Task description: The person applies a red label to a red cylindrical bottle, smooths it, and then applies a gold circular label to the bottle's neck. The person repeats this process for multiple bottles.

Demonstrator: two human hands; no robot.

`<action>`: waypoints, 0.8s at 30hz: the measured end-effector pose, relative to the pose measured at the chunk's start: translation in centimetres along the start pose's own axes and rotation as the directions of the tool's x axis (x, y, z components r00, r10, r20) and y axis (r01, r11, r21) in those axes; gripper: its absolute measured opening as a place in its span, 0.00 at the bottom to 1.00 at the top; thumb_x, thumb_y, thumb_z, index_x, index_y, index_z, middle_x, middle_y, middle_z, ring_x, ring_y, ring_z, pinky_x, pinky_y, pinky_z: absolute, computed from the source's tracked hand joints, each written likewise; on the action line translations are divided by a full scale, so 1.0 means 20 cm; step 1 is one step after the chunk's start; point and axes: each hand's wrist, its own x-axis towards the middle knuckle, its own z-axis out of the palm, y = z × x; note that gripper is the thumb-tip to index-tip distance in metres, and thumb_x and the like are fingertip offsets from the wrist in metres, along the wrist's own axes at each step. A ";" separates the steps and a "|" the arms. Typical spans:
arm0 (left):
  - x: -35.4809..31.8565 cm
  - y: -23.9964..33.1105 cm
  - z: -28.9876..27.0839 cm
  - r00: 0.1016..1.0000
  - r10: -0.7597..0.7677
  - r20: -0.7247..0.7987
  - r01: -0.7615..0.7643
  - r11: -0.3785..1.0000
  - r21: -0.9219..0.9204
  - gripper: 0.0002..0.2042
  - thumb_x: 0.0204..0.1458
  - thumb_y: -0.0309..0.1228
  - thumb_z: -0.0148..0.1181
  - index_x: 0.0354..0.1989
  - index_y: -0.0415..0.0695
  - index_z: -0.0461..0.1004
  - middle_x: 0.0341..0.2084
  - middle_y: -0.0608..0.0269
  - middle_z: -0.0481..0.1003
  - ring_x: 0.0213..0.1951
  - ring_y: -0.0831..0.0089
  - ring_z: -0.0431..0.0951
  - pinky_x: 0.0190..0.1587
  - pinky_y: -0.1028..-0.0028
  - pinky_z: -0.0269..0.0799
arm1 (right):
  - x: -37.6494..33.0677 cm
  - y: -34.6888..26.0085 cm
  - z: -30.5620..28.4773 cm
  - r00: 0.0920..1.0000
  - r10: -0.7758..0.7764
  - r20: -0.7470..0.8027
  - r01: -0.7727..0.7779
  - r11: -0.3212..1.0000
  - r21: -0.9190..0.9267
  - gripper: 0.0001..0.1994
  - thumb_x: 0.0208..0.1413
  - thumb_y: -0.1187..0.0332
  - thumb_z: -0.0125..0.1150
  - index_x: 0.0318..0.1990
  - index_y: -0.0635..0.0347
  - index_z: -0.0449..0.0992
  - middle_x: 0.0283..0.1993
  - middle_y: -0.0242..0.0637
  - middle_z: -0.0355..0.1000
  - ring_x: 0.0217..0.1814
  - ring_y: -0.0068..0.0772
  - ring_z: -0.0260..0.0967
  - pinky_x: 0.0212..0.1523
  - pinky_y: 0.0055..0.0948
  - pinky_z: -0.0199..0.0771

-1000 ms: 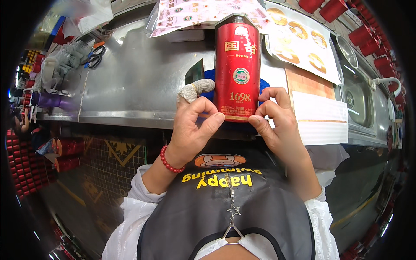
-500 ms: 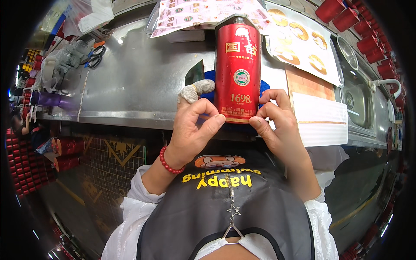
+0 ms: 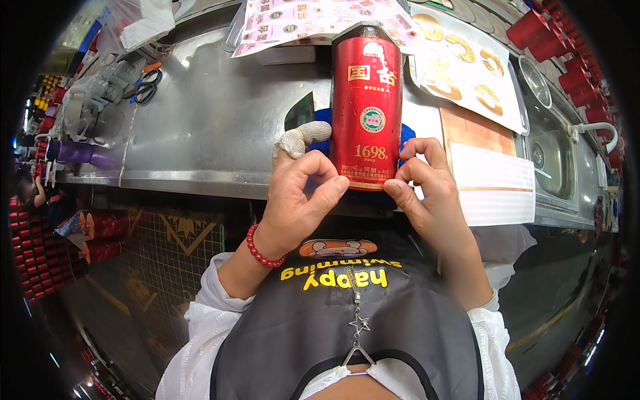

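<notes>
At the near edge of the steel counter (image 3: 200, 133), the red bottle (image 3: 367, 107) is lying lengthwise, barely shifted since a second ago. Left hand (image 3: 300, 193) and right hand (image 3: 427, 187) are still pinching its bottom rim, thumbs pressing, so the fiddling there is continuing.

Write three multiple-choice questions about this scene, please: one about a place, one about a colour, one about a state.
1. Where are the black-handled scissors?
A. Far left on the steel counter
B. In the sink
C. On the floor

2. What colour is the bead bracelet on the left hand?
A. Blue
B. Red
C. White

3. How is the tall red cylindrical bottle held?
A. By one hand only
B. By neither hand
C. At its lower end by both the left hand and the right hand

Answers: 1 A, they lie near the grey gloves; 2 B, red beads circle the wrist; 3 C, fingers of both hands touch its lower end.
</notes>
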 end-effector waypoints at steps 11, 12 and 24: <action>0.00 0.01 0.00 0.999 -0.035 0.029 0.034 0.999 0.034 0.08 0.54 0.30 0.64 0.27 0.42 0.72 0.61 0.46 0.65 0.62 0.64 0.61 0.64 0.65 0.54 | 0.01 -0.01 -0.01 1.000 0.016 0.008 -0.016 1.000 0.005 0.09 0.52 0.69 0.70 0.30 0.62 0.74 0.42 0.45 0.66 0.48 0.47 0.64 0.49 0.40 0.66; 0.01 0.00 0.00 1.000 -0.010 0.016 0.009 0.999 0.048 0.08 0.53 0.30 0.65 0.27 0.43 0.72 0.58 0.46 0.66 0.59 0.64 0.63 0.61 0.66 0.57 | 0.01 -0.01 -0.01 1.000 0.019 0.011 -0.019 1.000 0.007 0.09 0.52 0.69 0.70 0.30 0.62 0.74 0.42 0.45 0.66 0.48 0.47 0.64 0.48 0.39 0.66; -0.02 -0.06 -0.04 0.953 -0.286 0.096 0.301 0.926 -0.229 0.08 0.53 0.33 0.63 0.29 0.41 0.75 0.34 0.62 0.73 0.48 0.71 0.67 0.52 0.70 0.63 | 0.01 0.01 -0.01 0.995 0.042 0.088 -0.040 0.999 -0.023 0.13 0.57 0.66 0.68 0.29 0.65 0.71 0.49 0.40 0.61 0.42 0.27 0.63 0.39 0.25 0.70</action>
